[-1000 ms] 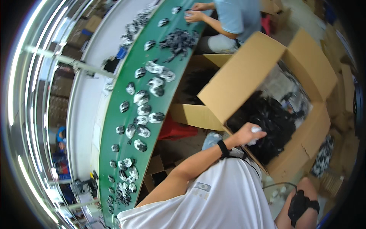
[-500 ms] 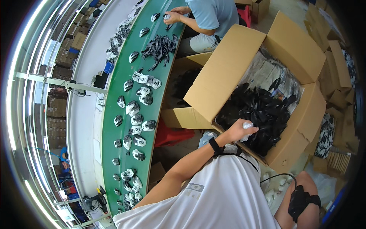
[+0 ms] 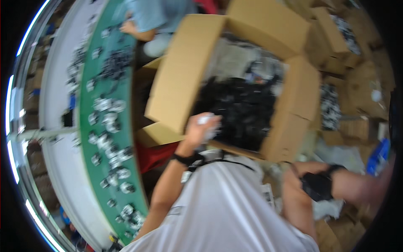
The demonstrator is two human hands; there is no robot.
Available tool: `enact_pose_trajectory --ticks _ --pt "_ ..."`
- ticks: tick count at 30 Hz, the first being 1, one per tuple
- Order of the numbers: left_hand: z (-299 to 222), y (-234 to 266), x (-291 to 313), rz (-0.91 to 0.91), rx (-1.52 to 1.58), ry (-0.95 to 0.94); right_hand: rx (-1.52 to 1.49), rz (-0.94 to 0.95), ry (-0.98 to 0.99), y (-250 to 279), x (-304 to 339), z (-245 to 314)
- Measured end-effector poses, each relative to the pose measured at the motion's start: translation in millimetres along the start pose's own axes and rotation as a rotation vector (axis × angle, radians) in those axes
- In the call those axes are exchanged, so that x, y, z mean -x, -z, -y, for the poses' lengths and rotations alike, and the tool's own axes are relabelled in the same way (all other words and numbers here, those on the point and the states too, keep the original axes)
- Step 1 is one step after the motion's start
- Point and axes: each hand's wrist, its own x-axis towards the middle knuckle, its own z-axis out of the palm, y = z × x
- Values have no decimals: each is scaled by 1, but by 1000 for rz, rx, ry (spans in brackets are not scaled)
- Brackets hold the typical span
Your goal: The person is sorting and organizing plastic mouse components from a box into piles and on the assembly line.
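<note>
My left hand (image 3: 197,131), with a black band on its wrist, is closed around a crumpled piece of whitish clear plastic (image 3: 208,122). It is at the near left corner of an open cardboard box (image 3: 289,105). Inside the box lies a heap of thin black plastic parts (image 3: 239,109), beside pale plastic wrapping (image 3: 235,59). My right arm bends out to the right with a black device (image 3: 317,187) strapped on it. Towards the right rim, my right hand (image 3: 380,185) is dark and smeared, so its fingers do not show.
Left of the box runs a green conveyor belt (image 3: 90,147) with several white-and-black shell parts (image 3: 111,122) and a dark pile (image 3: 116,63). A person in a light blue shirt (image 3: 161,14) works beside it. Blue plastic (image 3: 378,156) and cartons (image 3: 331,29) are at the right.
The view has swung to the right, so box and belt sit further left. My left hand still grips the plastic. My right forearm has extended towards the right rim.
</note>
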Motion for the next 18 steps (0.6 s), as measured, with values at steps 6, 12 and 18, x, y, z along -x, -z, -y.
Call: enact_pose_trajectory --ticks 6,12,18 --pt "5 5 -4 55 -54 -52 -61 -197 29 -4 -29 40" --pt "3 -5 -2 79 -75 -47 -81 -470 164 39 -73 56" --pt "13 -6 -5 76 -79 -30 -39 -559 161 56 -78 55"
